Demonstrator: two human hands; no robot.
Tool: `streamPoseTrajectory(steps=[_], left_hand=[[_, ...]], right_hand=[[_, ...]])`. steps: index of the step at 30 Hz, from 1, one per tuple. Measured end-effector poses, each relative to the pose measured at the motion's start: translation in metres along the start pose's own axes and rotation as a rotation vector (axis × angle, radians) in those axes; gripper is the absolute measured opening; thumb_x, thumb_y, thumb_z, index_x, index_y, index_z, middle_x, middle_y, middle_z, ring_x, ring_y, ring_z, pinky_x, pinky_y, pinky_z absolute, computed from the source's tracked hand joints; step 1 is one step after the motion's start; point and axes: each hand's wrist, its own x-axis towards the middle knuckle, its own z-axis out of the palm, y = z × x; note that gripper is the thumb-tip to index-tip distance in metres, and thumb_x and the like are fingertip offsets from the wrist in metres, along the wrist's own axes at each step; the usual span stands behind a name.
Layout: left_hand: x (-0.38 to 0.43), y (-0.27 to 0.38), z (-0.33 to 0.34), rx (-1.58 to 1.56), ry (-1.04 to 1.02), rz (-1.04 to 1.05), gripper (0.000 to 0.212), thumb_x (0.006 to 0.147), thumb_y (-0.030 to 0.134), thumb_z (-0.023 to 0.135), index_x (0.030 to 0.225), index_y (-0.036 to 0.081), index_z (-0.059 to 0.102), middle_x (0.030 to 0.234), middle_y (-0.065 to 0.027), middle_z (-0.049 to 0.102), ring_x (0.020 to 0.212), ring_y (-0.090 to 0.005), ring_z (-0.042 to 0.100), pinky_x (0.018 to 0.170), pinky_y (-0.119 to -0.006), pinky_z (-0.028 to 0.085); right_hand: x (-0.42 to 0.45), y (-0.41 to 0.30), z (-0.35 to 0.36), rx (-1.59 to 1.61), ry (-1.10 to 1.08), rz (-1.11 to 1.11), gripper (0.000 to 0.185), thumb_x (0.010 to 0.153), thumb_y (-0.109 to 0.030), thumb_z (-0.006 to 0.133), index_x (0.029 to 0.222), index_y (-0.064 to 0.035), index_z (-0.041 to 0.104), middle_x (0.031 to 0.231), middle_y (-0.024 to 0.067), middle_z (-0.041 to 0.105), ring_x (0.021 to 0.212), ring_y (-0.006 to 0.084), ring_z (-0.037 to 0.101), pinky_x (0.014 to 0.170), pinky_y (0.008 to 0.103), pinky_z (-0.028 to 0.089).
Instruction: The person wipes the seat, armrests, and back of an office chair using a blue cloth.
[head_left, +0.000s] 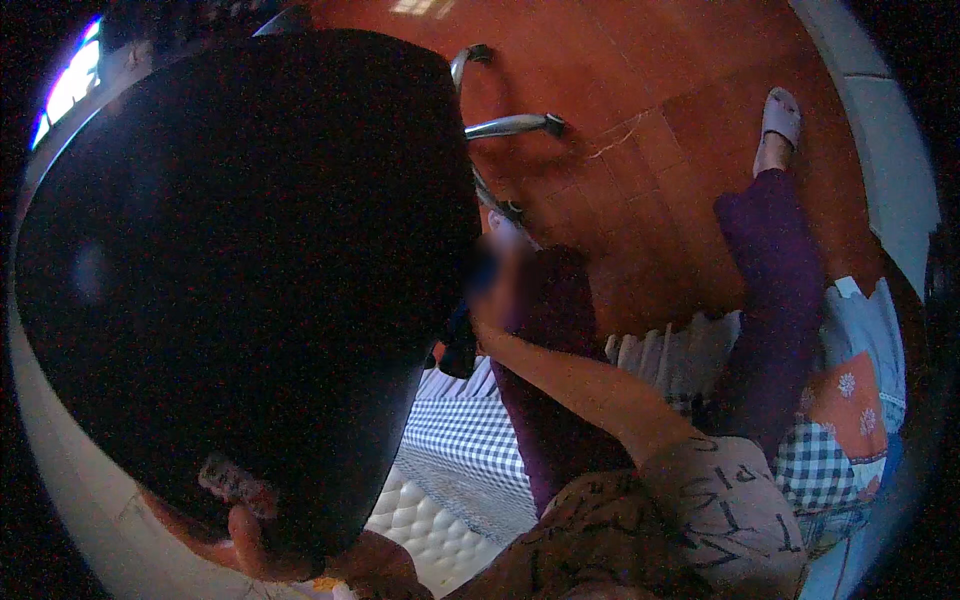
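A large black panel (247, 247), which looks like part of an office chair, fills the left half of the view. At its lower edge my left hand (251, 544) grips it, with a thumb pressed on the face beside a small pale label (236, 484) that bears writing. My right arm reaches to the panel's right edge, where my right hand (499, 289) is blurred. Whether it holds the edge or something dark blue there cannot be told. Just below that hand hangs a black plastic part (459, 352). Chrome chair legs (514, 126) with casters show behind the panel.
I am seated on a bed with a checked cover (469, 431), near a quilted white surface (424, 517). My slippered foot (781, 116) rests on the red tiled floor (637, 67). At the right lies an orange floral cloth (844, 405); a bright window (71, 82) is at upper left.
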Motion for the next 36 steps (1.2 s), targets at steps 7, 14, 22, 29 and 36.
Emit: streamPoseTrajectory(steps=[7,14,22,29,36], left_hand=[[0.001,0.020,0.028,-0.022,-0.030,-0.005,0.097,0.059,0.024,0.075,0.141,-0.006,0.033,0.135,-0.0230,0.046,0.118,-0.0332,0.052,0.101,-0.041,0.040],[0.021,0.030,0.062,-0.091,-0.169,0.076,0.086,0.066,0.019,0.071,0.140,-0.005,0.035,0.128,-0.0236,0.053,0.111,-0.0309,0.057,0.097,-0.038,0.044],[0.035,0.005,0.054,-0.160,-0.279,0.084,0.067,0.076,0.013,0.071,0.137,0.005,0.046,0.117,-0.0184,0.061,0.099,-0.0229,0.063,0.084,-0.032,0.051],[0.037,0.015,0.062,-0.088,-0.261,0.130,0.059,0.079,0.017,0.074,0.132,0.005,0.051,0.107,-0.0146,0.064,0.094,-0.0190,0.062,0.083,-0.031,0.050],[0.075,-0.027,0.073,0.265,-0.103,0.435,0.069,0.074,0.044,0.076,0.127,0.006,0.055,0.114,-0.0195,0.064,0.100,-0.0279,0.063,0.088,-0.036,0.048]], right_hand=[[0.014,-0.077,-0.006,-0.118,0.037,-0.136,0.051,0.092,-0.031,0.053,0.133,-0.0034,0.041,0.118,0.0208,0.053,0.103,0.0307,0.051,0.086,0.0425,0.043],[-0.128,-0.133,0.038,-0.378,0.178,-0.639,0.059,0.091,-0.029,0.056,0.141,-0.0035,0.036,0.133,0.0246,0.048,0.122,0.0360,0.042,0.101,0.0465,0.035],[-0.071,-0.105,0.031,-0.193,-0.081,-0.662,0.064,0.089,-0.028,0.059,0.141,-0.0025,0.033,0.138,0.0241,0.043,0.128,0.0372,0.037,0.108,0.0456,0.030],[-0.103,-0.072,0.011,-0.270,-0.057,-0.239,0.069,0.088,-0.027,0.061,0.142,0.0009,0.028,0.139,0.0258,0.039,0.129,0.0394,0.036,0.109,0.0458,0.029],[-0.245,-0.124,0.030,-0.329,-0.204,-0.187,0.074,0.087,-0.025,0.062,0.143,0.0043,0.023,0.141,0.0275,0.035,0.129,0.0416,0.035,0.110,0.0461,0.028]])
